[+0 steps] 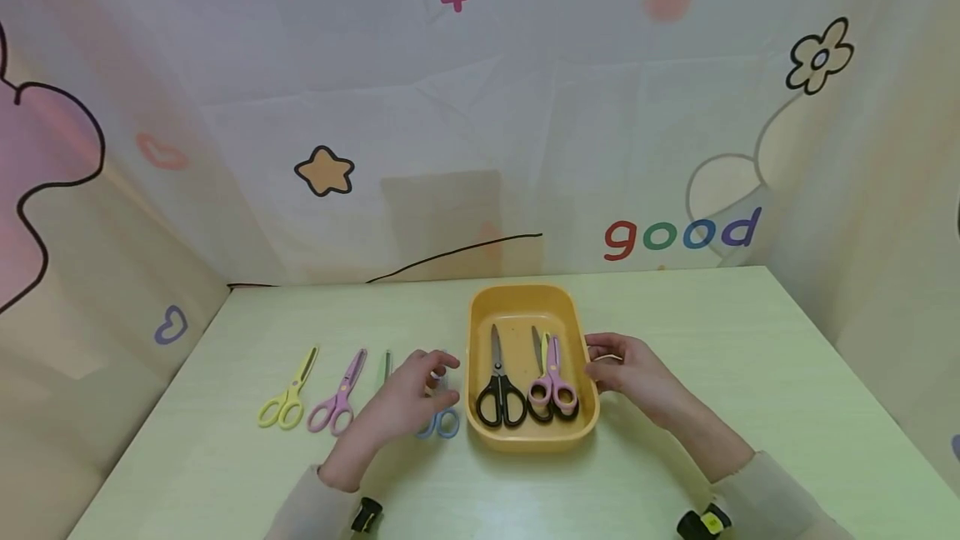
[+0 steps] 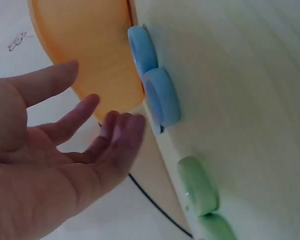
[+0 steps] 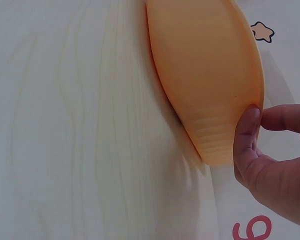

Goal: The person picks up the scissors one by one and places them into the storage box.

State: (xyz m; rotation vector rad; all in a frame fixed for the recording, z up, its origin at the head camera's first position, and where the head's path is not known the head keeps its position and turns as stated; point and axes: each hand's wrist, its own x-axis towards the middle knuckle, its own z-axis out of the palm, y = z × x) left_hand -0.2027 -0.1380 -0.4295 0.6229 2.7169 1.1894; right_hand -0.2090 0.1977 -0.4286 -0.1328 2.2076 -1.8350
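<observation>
A yellow plastic tray [image 1: 525,437] stands on the table with black-handled scissors [image 1: 501,398] on its left side. On its right side, pink scissors [image 1: 554,386] overlap other scissors with black and yellow parts. My right hand [image 1: 637,377] holds the tray's right rim, and the right wrist view shows a pinch there [image 3: 275,160]. Left of the tray, my left hand [image 1: 408,398] hovers with spread, loosely bent fingers and nothing in them. It partly hides blue scissors [image 1: 447,424] and green scissors [image 1: 387,365]. Their blue handles [image 2: 162,97] and green handles [image 2: 197,185] show in the left wrist view.
Further left on the table [image 1: 195,457] lie purple scissors [image 1: 342,397] and yellow scissors [image 1: 288,401], side by side with blades pointing away. A printed curtain [image 1: 420,123] hangs behind the table and along both sides.
</observation>
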